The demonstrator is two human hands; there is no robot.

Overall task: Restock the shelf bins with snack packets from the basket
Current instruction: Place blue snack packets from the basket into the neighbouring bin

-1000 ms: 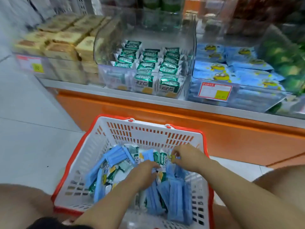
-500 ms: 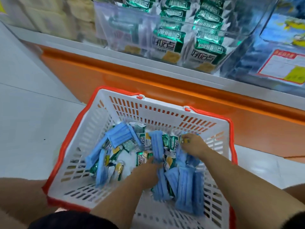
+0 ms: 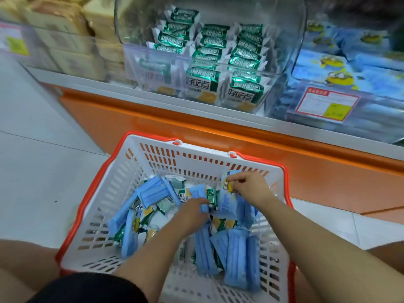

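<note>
The basket (image 3: 196, 158) holds blue and green packets. Right hand (image 3: 251, 189) fingers pinch a blue packet (image 3: 226, 204); left hand (image 3: 190, 217) fingers curl round a second blue packet (image 3: 197, 192). The clear bin (image 3: 153, 68) holds green packs (image 3: 202, 84) marked 好吃点.

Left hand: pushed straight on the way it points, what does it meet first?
Likely the blue cartoon packet that the right hand pinches, just beyond the left hand; depth is unclear.

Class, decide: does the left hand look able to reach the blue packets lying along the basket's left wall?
Probably yes: the left hand is inside the basket, and those wall-side packets lie uncovered on top, though it grips another blue packet.
</note>
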